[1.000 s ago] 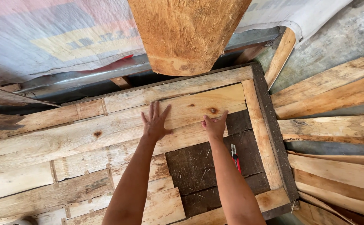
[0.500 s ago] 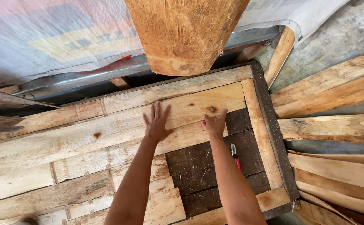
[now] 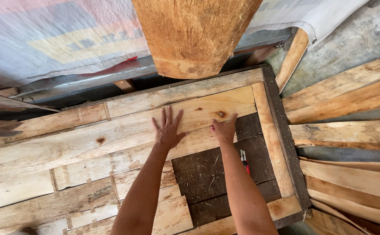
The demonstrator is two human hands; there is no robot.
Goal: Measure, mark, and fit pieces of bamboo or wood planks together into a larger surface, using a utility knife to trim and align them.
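Note:
A long pale wooden plank [image 3: 111, 135] with dark knots lies across a wooden frame [image 3: 270, 143]. My left hand [image 3: 168, 129] rests flat on the plank with fingers spread. My right hand [image 3: 224, 129] presses on the plank's lower edge near a knot, its fingers curled over the wood. Below both hands a dark board surface [image 3: 216, 174] shows inside the frame. A small red-handled tool [image 3: 244, 160] lies on that dark surface beside my right forearm.
A thick rough wooden post [image 3: 194, 35] hangs over the frame's far side. Loose planks [image 3: 342, 100] are stacked to the right on a concrete floor. A printed plastic sheet [image 3: 46, 39] covers the back. More planks [image 3: 68, 191] lie inside the frame at left.

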